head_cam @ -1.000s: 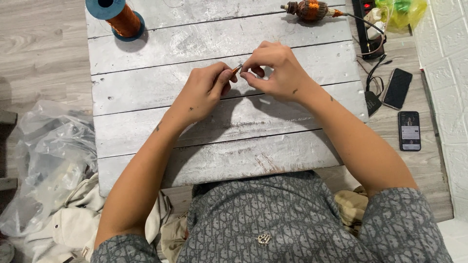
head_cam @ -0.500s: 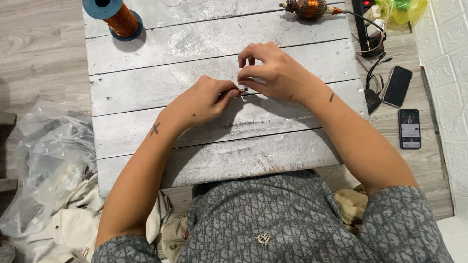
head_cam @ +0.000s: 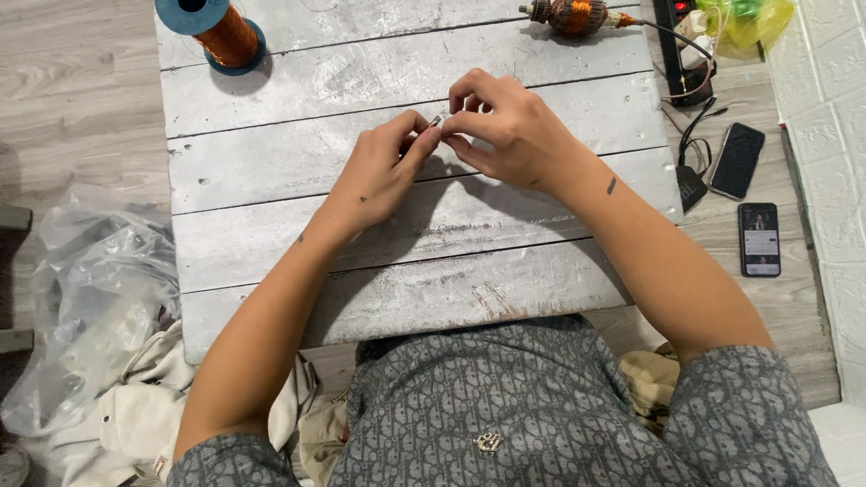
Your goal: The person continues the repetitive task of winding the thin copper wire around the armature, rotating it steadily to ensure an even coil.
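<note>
2 hands over the desk [head_cam: 271, 180], a whitewashed top of 5 planks. Left hand [head_cam: 383, 171] and right hand [head_cam: 505, 131] meet fingertip to fingertip at 1 small metal piece [head_cam: 437, 120]; each hand's grip is pinched on it, thumb + forefinger, and it sits just above the 2nd plank from the far edge, mid-desk. Piece too small to tell its exact kind.

Counts: 1 spool of copper wire [head_cam: 221, 32] w/ blue flanges, upright at far left corner. 1 wound copper armature [head_cam: 573, 15] lying at far right edge, cable running off it. 2 phones on the floor right of the desk: one dark-screened [head_cam: 736, 160], one lit [head_cam: 760, 238]. 1 clear plastic bag [head_cam: 86, 298] on the floor at left, 1 yellow-green bag [head_cam: 744, 20] top right.

Vs half a sec ago: both hands have shifted up and away from the body, from about the 3rd plank to the 2nd; pinch unchanged. Spool, armature, phones same spots.
</note>
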